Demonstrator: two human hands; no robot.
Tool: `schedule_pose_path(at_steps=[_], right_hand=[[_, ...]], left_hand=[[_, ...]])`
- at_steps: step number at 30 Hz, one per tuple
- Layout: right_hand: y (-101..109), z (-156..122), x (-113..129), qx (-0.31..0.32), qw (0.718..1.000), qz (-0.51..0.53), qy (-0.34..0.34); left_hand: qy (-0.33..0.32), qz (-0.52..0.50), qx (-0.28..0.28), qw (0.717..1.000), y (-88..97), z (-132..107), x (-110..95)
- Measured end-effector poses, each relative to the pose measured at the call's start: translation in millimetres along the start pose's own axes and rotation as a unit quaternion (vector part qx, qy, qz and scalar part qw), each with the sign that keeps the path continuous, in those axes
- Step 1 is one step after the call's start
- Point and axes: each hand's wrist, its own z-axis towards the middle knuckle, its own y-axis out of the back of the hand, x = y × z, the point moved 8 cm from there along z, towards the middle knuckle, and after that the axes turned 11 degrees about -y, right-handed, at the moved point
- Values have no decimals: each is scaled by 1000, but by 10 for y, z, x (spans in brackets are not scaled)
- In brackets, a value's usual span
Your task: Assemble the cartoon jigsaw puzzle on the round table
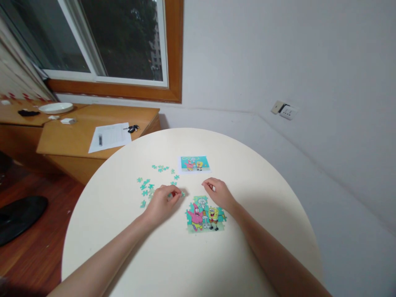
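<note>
A partly assembled cartoon jigsaw puzzle [206, 215] lies on the round cream table [192, 260]. My left hand [162, 203] rests just left of it, fingers pinched on a small teal puzzle piece. My right hand [218, 193] sits at the puzzle's upper right edge, fingers curled; whatever it holds is too small to name. Several loose teal pieces [147, 186] are scattered to the left of my left hand. A small reference picture [194, 163] of the same cartoon lies farther back on the table.
A wooden desk [77, 140] stands behind the table at left, with a sheet of paper [109, 136], keys [133, 128] and a white plate [55, 108]. A window [102, 45] is above it. A wall socket [285, 110] is at right. A black disc [18, 216] lies on the floor.
</note>
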Motion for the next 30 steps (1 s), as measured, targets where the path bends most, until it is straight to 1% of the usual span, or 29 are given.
schedule_pose_path(at_steps=[4,6,8,11,14,16,21,25,28,30], right_hand=[[55,-43,81,-32,999,-3,33],[85,-84,171,-53,997,-25,59],[95,-136,291,-59,994,-43,86],[51,-208,475,-21,992,-45,116],[-4,-260,603,26,992,-11,126],[-25,-280,652,43,991,20,126],[-51,-289,684,50,990,84,104],[-84,-277,638,68,986,145,56],[-106,-222,483,90,974,207,-11],[-62,-152,305,80,962,253,-59]], left_hand=[[-31,-26,-30,999,-38,-20,-67],[-45,-45,-46,997,-36,-25,-93],[-48,-78,-61,994,-33,-26,-105],[-35,-133,-73,988,-28,-22,-104],[-17,-165,-72,983,-27,-19,-99],[-14,-179,-69,981,-31,-19,-103],[-25,-186,-57,981,-85,-27,-122],[-20,-191,-46,980,-125,-37,-115],[-20,-180,-47,982,-113,-40,-110],[-26,-166,-49,985,-97,-38,-105]])
